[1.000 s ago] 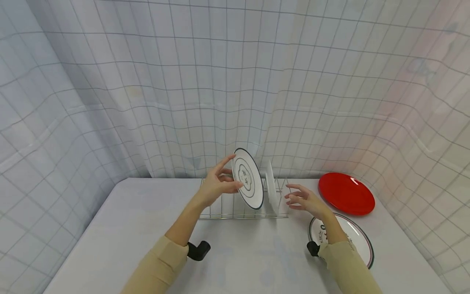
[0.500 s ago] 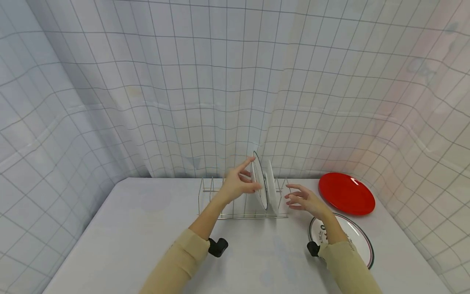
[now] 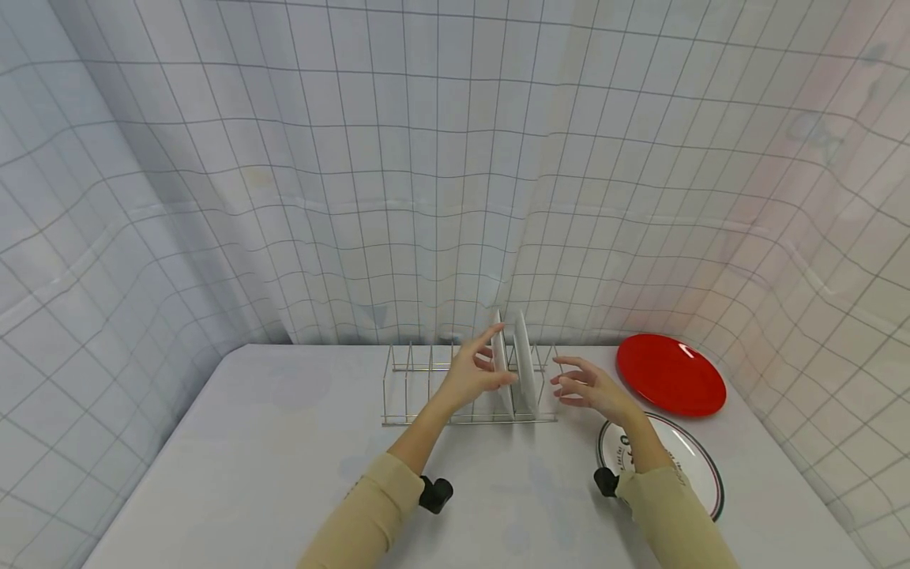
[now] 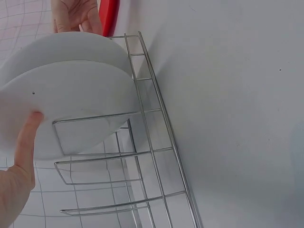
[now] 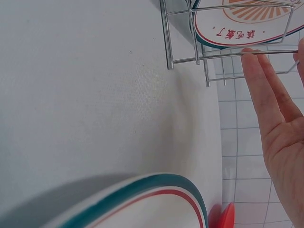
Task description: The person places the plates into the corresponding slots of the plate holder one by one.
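My left hand (image 3: 471, 378) holds a white plate (image 3: 501, 356) that stands on edge in the wire dish rack (image 3: 490, 421). Its thumb and index finger lie along the plate's rim. The left wrist view shows a fingertip on the plain back of this plate (image 4: 90, 90), between the rack's wire dividers. A second white plate (image 3: 524, 359) stands upright just to the right, with a fan pattern and red characters on its face (image 5: 247, 33). My right hand (image 3: 590, 387) hovers at the rack's right end, fingers loosely bent, holding nothing, fingertips right by the end wires.
A red plate (image 3: 671, 375) lies flat at the back right of the table (image 3: 235, 442). In front of it lies a white plate with a dark and red rim (image 3: 700, 474), partly under my right forearm. A checked curtain (image 3: 441, 158) hangs close behind the rack.
My left hand has moved right and down with its plate, which turned from showing its face to edge-on and now sits in the rack. The right hand has stayed still.
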Demonstrator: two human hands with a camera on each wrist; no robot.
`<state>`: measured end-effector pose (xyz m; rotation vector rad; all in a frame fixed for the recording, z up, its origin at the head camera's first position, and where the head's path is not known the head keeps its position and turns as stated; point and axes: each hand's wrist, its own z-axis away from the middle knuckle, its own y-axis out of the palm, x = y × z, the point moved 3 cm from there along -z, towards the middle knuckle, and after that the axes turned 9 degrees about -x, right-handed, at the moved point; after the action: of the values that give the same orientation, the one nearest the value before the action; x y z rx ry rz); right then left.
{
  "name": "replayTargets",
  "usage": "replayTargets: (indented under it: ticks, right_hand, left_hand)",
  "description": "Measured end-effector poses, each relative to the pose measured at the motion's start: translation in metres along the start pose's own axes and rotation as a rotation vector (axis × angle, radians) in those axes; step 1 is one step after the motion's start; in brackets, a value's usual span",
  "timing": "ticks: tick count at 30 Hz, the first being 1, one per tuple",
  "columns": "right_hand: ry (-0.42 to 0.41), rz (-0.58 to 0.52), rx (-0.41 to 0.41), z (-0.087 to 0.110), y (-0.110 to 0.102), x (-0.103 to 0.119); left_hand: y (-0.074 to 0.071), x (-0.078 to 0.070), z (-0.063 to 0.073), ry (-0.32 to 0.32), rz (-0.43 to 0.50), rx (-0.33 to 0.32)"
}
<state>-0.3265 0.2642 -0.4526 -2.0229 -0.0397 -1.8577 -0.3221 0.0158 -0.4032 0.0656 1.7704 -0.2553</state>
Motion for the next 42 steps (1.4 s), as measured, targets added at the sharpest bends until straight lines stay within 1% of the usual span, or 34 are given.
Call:
replayTargets:
  ticks: [7,9,10,11,13,15,16,18,19,22,23,24,25,26,27,29,30,31,33,35,36,37,39,41,42]
  right_hand:
    - [0.007,-0.003,-0.011,0.000,0.000,0.001]
    - [0.008,-0.003,-0.009,0.000,0.001,0.002]
    - [0.007,-0.004,-0.009,0.000,0.001,0.002]
    - [0.008,-0.006,-0.010,0.001,0.002,0.003]
    - [0.003,-0.001,-0.009,0.001,0.002,0.004]
    - [-0.008,0.017,-0.011,0.003,0.002,0.006]
    - [-0.016,0.028,-0.015,0.004,0.001,0.007]
    - [-0.036,0.058,-0.036,0.009,-0.003,0.011]
    - [-0.051,0.070,-0.053,0.012,-0.006,0.013]
    - [-0.097,0.086,-0.111,0.025,-0.020,0.019]
    - [-0.118,0.087,-0.129,0.030,-0.026,0.020]
    - [-0.140,0.086,-0.142,0.036,-0.032,0.021]
    - [-0.152,0.088,-0.157,0.041,-0.038,0.020]
    - [-0.163,0.090,-0.171,0.047,-0.044,0.020]
    - [-0.172,0.093,-0.188,0.053,-0.050,0.019]
    - [-0.178,0.102,-0.228,0.066,-0.063,0.016]
    - [-0.170,0.108,-0.256,0.073,-0.069,0.014]
    - [-0.164,0.115,-0.281,0.080,-0.074,0.013]
    - [-0.157,0.116,-0.329,0.094,-0.085,0.009]
    - [-0.140,0.102,-0.372,0.107,-0.095,0.005]
    - [-0.160,0.046,-0.364,0.113,-0.102,-0.002]
    - [-0.151,0.032,-0.381,0.119,-0.106,-0.006]
    - [-0.132,-0.033,-0.406,0.131,-0.115,-0.015]
    - [-0.101,-0.090,-0.440,0.142,-0.122,-0.025]
    - [-0.096,-0.133,-0.453,0.147,-0.125,-0.031]
  left_hand:
    - [0.001,0.000,0.000,-0.015,-0.009,-0.006]
    - [0.001,-0.001,0.001,-0.016,-0.008,-0.008]
    - [0.001,-0.005,0.004,-0.015,-0.010,-0.005]
    - [0.001,-0.011,0.006,-0.009,-0.017,-0.003]
    - [0.002,-0.012,0.008,0.028,-0.063,-0.018]
    - [0.003,-0.012,0.012,0.090,-0.117,-0.047]
    - [0.004,-0.012,0.014,0.122,-0.149,-0.077]
    - [0.007,-0.003,0.017,0.198,-0.174,-0.177]
    - [0.008,-0.003,0.021,0.240,-0.164,-0.232]
    - [0.014,-0.005,0.034,0.392,-0.107,-0.412]
    - [0.017,-0.005,0.038,0.454,-0.085,-0.464]
    - [0.020,-0.007,0.043,0.513,-0.063,-0.502]
    - [0.023,-0.008,0.048,0.567,-0.046,-0.525]
    - [0.028,-0.010,0.053,0.620,-0.026,-0.535]
    - [0.032,-0.013,0.058,0.663,0.000,-0.528]
    - [0.043,-0.019,0.070,0.723,0.049,-0.480]
    - [0.048,-0.023,0.075,0.733,0.077,-0.442]
    - [0.054,-0.025,0.080,0.735,0.095,-0.403]
    - [0.065,-0.028,0.088,0.701,0.128,-0.317]
    - [0.077,-0.024,0.092,0.622,0.155,-0.225]
    - [0.083,-0.019,0.092,0.564,0.173,-0.167]
    - [0.089,-0.012,0.091,0.510,0.182,-0.112]
    - [0.100,0.003,0.087,0.385,0.186,0.000]
    - [0.110,0.018,0.082,0.248,0.173,0.094]
    - [0.114,0.025,0.080,0.183,0.162,0.129]
